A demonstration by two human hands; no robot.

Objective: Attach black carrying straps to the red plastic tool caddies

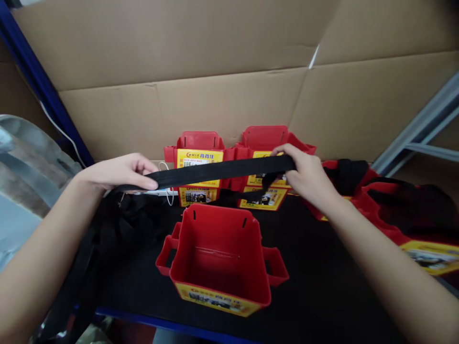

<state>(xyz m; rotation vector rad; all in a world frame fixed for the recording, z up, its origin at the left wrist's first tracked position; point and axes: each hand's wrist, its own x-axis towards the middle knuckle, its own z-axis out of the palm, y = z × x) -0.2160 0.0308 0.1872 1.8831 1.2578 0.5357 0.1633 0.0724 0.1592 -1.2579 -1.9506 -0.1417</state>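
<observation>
A black webbing strap [218, 171] is stretched level between my two hands, above the table. My left hand [124, 171] pinches its left end; my right hand [304, 179] grips its right end, fingers closed round it. Below the strap, near the table's front edge, an open red plastic bin [219, 260] with side handles and a yellow label stands upright. Two stacks of similar red bins [199, 165] [267, 143] stand behind the strap against the cardboard wall.
The table has a black top [315, 286] with a blue front edge. A heap of black straps [122, 224] lies at the left. More red bins with straps [387, 210] lie at the right. Cardboard [229, 95] backs the table; a grey metal frame [423, 129] stands at right.
</observation>
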